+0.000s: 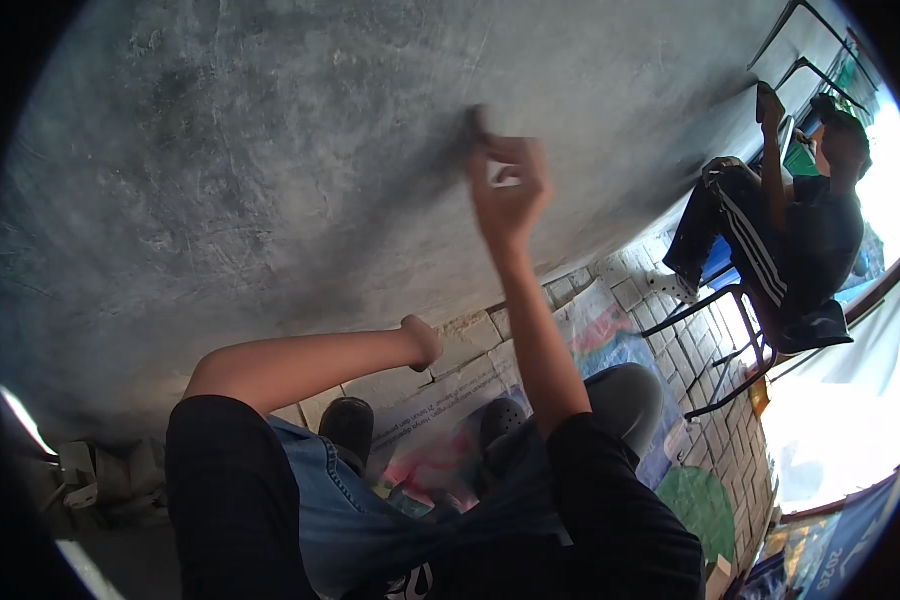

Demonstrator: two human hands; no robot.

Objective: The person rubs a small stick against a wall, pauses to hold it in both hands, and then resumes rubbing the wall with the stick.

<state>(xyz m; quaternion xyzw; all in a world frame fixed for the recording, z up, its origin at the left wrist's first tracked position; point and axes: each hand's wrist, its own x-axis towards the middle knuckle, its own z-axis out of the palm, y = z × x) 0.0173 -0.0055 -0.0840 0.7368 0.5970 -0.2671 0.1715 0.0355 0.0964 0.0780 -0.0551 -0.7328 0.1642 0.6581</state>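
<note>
Small dark piece of material, too blurred to name, sits pinched at the fingertips of the right hand and is pressed flat against the grey, rough-plastered wall. The right hand is raised at the end of a bare, outstretched forearm. Its fingers are bent and gathered around the piece, with a gap showing between the curled fingers and the palm.

The left hand is lower and well apart from the right. It ends a bare forearm held crosswise near the foot of the wall. It looks bunched and turned away from the camera, so I cannot tell whether it is shut on anything or whether it touches the wall.

Both upper arms come out of black short sleeves, and blue denim fabric lies between them. Beyond it, two dark shoes rest on a colourful printed sheet, which is spread over a floor of pale bricks.

At the lower left, next to the wall, lies a heap of grey rubble.

To the right, away from the hands, another person in dark striped trousers and a dark shirt sits on a metal-framed chair, one arm raised.
</note>
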